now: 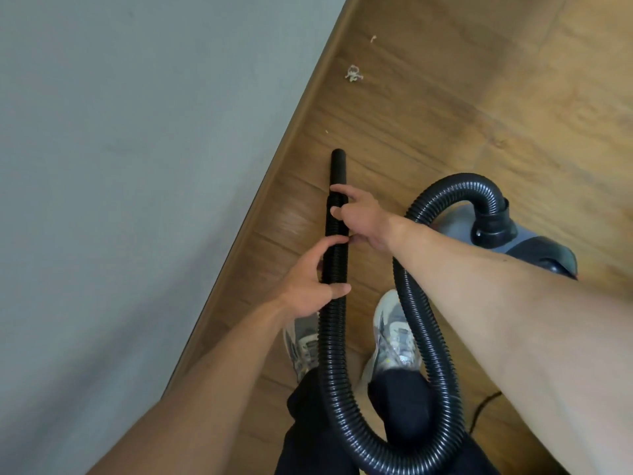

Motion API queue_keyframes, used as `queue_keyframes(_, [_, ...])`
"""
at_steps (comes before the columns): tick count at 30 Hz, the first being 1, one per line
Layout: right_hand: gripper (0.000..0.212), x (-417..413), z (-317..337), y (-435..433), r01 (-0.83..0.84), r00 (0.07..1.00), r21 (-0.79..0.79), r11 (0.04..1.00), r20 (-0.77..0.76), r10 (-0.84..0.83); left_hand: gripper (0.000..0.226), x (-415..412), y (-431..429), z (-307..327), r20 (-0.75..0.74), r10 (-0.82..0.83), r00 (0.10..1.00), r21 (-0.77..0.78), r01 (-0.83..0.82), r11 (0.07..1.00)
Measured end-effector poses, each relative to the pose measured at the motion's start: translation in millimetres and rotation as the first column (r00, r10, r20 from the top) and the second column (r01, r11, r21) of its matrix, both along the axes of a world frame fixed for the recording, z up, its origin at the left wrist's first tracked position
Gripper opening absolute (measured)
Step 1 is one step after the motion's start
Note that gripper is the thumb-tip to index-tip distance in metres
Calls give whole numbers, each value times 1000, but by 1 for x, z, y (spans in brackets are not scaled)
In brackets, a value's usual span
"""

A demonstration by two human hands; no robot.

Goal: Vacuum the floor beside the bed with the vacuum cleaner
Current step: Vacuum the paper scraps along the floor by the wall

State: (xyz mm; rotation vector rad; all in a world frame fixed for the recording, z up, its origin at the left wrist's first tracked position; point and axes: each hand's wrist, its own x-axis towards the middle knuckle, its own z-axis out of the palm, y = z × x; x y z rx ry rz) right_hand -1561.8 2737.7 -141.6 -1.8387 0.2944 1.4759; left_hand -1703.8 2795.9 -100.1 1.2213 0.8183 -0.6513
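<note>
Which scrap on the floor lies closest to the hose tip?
The tiny pale speck just ahead of the hose tip; the crumpled white clump and the small scrap lie farther ahead.

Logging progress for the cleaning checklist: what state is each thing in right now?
left hand, gripping the hose.
right hand, gripping the hose nearer the nozzle.
nozzle, short of the debris.
debris, lying on the floor beside the bed.
vacuum cleaner, on the floor, hose attached.
</note>
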Motion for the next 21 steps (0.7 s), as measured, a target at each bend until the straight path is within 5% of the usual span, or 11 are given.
queue_keyframes(7, [52, 14, -8, 14, -15, 1000, -1, 1000, 2, 15, 70, 20, 14, 4, -71, 56, 996, -67, -60, 996])
queue_keyframes(21, [53, 42, -15, 26, -132, 991, 80, 988, -18, 134, 70, 42, 6, -4, -88, 150, 985, 31, -148, 989])
